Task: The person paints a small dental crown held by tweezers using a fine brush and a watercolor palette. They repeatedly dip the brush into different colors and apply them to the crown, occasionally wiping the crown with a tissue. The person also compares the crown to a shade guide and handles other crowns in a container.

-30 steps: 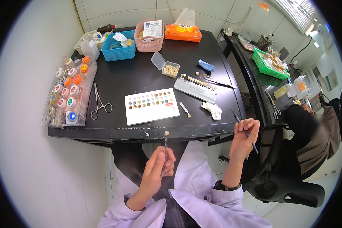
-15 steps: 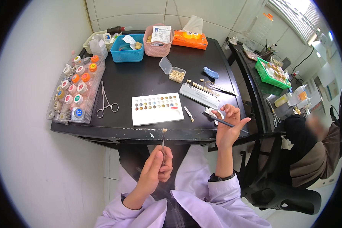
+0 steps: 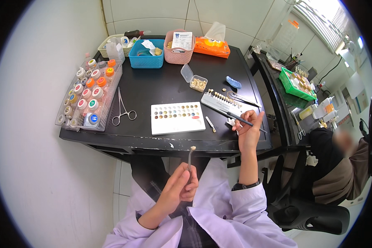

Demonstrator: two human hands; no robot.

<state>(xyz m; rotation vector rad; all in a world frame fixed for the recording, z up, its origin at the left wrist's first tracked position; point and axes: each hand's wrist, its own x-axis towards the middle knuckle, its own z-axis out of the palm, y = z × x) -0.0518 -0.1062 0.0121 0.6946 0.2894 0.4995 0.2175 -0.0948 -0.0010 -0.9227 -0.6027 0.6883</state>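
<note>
Presently, L hand (image 3: 179,185) grips metal holder (image 3: 190,158) w/ tooth pc (image 3: 193,148), nearside of white palette (image 3: 175,128); R hand (image 3: 249,133), rt of palette, grips dark tool (image 3: 246,122).

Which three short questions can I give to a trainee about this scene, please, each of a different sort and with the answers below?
1. What do the left hand and the right hand hold?
2. True or false: the lid of the clear box stands open.
3. Fill the gap: directly to the right of the blue basket stands the ___ basket.

Key:
1. Left: a slim tool with a small cream piece at its tip; right: a dark, pen-shaped tool.
2. True.
3. Pink.
</note>
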